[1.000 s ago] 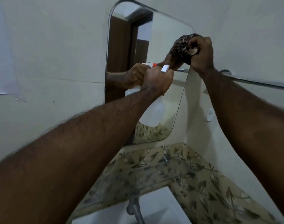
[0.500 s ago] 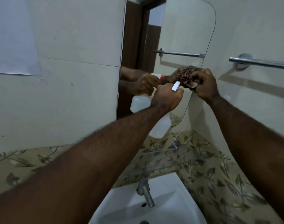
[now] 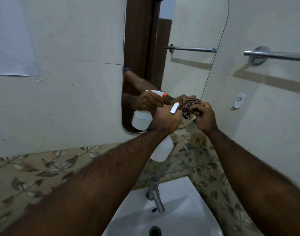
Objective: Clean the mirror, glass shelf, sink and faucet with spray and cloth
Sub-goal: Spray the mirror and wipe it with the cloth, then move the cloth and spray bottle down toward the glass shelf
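Left hand (image 3: 166, 120) grips white spray bottle (image 3: 163, 149) at the neck, nozzle aimed at cloth (image 3: 188, 108); liquid level can't tell. Right hand (image 3: 204, 119) clutches the cloth: bunched, dark, striped, just beside the nozzle, in front of mirror (image 3: 188, 31) lower right corner, contact unclear. Glass shelf (image 3: 180, 167) under bottle. White sink (image 3: 180, 210) below with faucet (image 3: 155, 196), drain hole showing.

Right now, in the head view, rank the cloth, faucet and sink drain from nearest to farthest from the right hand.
1. Cloth, gripped in the right hand itself.
2. Faucet, well below the hand, slightly left.
3. Sink drain, lowest, at the frame's bottom edge.
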